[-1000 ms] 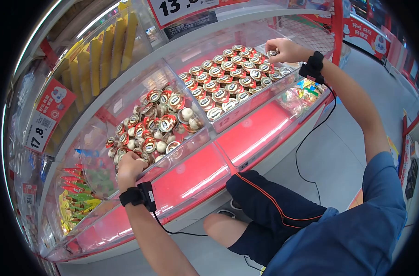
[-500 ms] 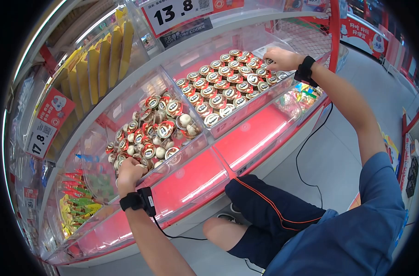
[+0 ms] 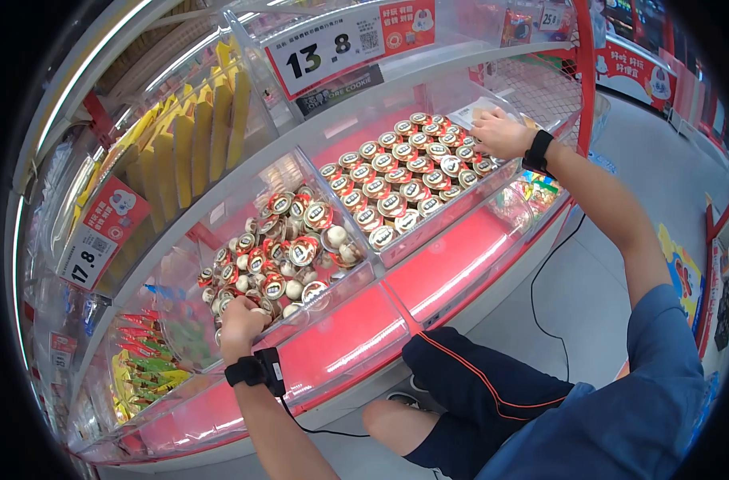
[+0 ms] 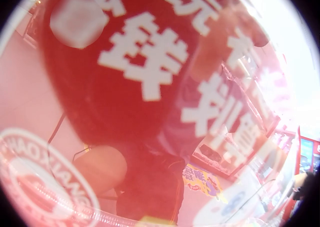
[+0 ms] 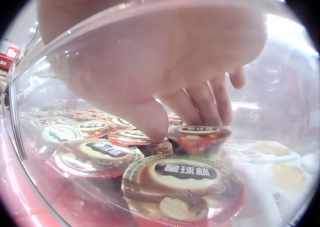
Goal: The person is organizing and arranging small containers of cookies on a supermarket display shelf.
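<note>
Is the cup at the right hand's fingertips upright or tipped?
Upright: the right wrist view shows the cup with its lid on top and body below.

Brightly lit, edges bent.
Clear plastic (image 5: 294,44) beside the right hand (image 5: 165,54) is whitened by glare; the left wrist view is fogged.

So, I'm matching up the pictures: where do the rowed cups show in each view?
Head: the rowed cups lie just above and right of centre, to the left of the right hand.
Left wrist: I can't see them there.
Right wrist: lower half, below the hand.
Shared landmark: the right hand, in the head and right wrist views.
</note>
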The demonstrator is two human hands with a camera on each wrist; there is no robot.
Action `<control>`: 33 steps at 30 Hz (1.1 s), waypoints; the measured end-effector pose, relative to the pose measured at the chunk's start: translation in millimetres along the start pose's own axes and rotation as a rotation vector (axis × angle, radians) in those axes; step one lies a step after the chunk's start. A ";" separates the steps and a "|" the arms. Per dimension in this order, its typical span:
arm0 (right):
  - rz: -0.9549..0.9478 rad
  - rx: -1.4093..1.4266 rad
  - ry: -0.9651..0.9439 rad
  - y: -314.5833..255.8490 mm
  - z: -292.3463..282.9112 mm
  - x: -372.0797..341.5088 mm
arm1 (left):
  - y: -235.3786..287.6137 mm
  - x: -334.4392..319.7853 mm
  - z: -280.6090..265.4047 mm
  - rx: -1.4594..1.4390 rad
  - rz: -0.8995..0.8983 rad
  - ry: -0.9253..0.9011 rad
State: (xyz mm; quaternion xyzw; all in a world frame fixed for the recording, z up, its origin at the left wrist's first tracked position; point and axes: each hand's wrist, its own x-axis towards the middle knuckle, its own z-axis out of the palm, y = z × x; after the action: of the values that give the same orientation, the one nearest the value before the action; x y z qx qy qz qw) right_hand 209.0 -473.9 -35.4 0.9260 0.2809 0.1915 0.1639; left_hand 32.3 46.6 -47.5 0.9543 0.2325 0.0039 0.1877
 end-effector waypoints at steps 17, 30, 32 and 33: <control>-0.069 0.177 -0.139 0.2 -27.6 -7.9 | -3.6 2.2 1.6 -0.012 0.004 0.002; 0.067 0.148 -0.556 0.1 -42.3 48.0 | -2.4 0.1 -0.2 -0.029 0.004 0.004; 0.069 0.118 -0.648 2.1 -42.1 55.3 | -2.0 -0.2 -0.4 -0.035 0.004 -0.005; 0.085 0.127 -0.664 2.4 -40.4 54.9 | -1.7 -0.5 -0.9 -0.037 0.006 -0.009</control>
State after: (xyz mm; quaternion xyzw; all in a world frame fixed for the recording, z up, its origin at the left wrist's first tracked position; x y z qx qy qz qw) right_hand 234.2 -435.9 15.3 0.9571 0.1845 -0.1318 0.1804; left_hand 31.0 48.1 -47.2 0.9513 0.2289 0.0045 0.2066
